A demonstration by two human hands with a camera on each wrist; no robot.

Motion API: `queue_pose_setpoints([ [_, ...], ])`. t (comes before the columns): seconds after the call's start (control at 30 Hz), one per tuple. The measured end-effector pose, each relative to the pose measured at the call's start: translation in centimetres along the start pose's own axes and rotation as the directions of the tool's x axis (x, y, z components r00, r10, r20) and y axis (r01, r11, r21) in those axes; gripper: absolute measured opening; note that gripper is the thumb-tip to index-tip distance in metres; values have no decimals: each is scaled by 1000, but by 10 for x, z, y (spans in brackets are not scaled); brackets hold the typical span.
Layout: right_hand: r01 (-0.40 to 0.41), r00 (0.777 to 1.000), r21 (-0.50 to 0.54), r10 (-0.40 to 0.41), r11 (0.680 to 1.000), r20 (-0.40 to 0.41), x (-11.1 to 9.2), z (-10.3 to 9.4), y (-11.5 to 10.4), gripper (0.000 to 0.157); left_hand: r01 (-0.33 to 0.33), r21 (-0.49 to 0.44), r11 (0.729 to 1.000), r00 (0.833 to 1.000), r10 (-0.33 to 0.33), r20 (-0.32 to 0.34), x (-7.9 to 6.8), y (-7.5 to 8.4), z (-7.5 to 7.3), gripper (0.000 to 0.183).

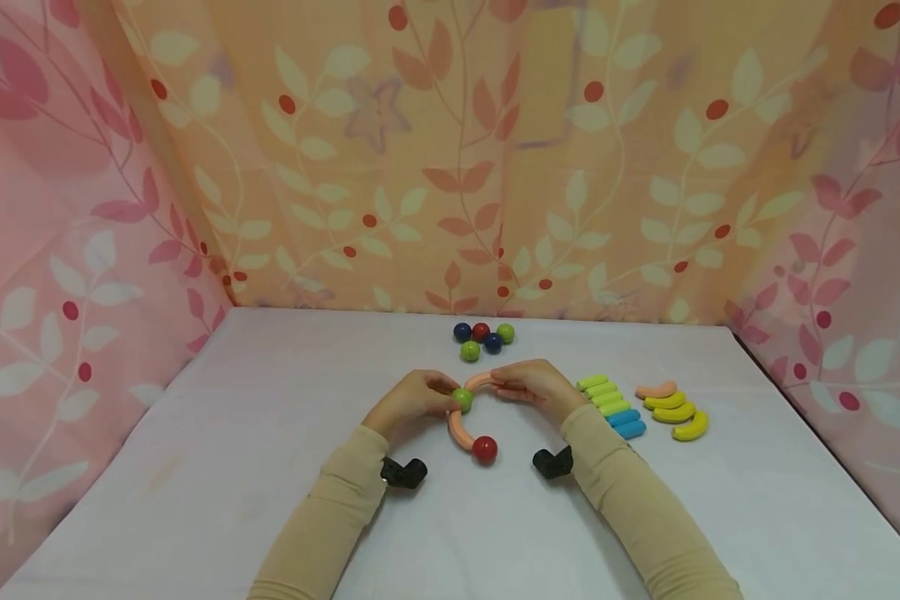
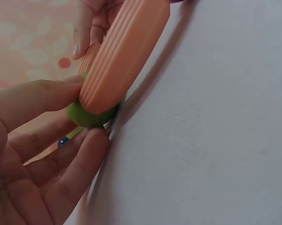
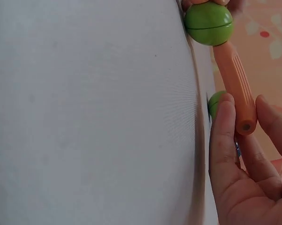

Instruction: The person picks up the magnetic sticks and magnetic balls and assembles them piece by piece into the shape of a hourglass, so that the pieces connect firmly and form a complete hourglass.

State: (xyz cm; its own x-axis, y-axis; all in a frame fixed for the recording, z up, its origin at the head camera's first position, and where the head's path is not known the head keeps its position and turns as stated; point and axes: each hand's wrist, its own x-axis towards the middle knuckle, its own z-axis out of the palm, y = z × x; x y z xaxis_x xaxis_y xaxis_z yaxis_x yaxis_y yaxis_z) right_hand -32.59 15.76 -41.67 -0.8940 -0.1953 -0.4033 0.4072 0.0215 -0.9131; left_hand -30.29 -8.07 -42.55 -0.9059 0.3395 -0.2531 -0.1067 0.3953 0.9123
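A green ball [image 1: 462, 400] joins two curved peach-orange rods on the white table. The nearer rod [image 1: 460, 432] bends down to a red ball [image 1: 484, 450]. My left hand [image 1: 417, 398] pinches the green ball between thumb and fingers, seen close up in the left wrist view. The farther rod [image 3: 235, 86] runs from the ball to my right hand [image 1: 536, 387], whose thumb and fingers pinch it near its free end. Ridges line that rod, and a small dark round spot marks its end face. In the left wrist view the nearer rod [image 2: 124, 56] partly covers the ball.
Behind the hands sit several loose balls: blue, red [image 1: 481, 332] and green [image 1: 470, 351]. Right of my right hand lie short green sticks [image 1: 602, 391] and blue sticks [image 1: 630, 429], then yellow curved rods [image 1: 691, 427] and an orange one [image 1: 656, 390]. Patterned curtains [image 1: 457, 167] enclose the table.
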Motion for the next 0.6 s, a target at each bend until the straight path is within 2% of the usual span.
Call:
queue_pose_setpoints([
  [0.17,-6,1000,-41,6,999,0,2,-3,2,37,5,29,1000,1000,-4,-4,-2,0,-1,28],
  [0.4,13,999,-85,-9,996,42,4,4,-1,38,1,-27,1000,998,-3,-59,5,3,0,32],
  [0.53,6,999,-150,2,989,52,7,11,-3,36,-5,-52,999,997,1,-78,9,-1,4,32],
  [0.6,33,999,-201,-25,979,40,7,12,-4,35,-1,-69,998,997,-5,-81,10,-1,5,32],
])
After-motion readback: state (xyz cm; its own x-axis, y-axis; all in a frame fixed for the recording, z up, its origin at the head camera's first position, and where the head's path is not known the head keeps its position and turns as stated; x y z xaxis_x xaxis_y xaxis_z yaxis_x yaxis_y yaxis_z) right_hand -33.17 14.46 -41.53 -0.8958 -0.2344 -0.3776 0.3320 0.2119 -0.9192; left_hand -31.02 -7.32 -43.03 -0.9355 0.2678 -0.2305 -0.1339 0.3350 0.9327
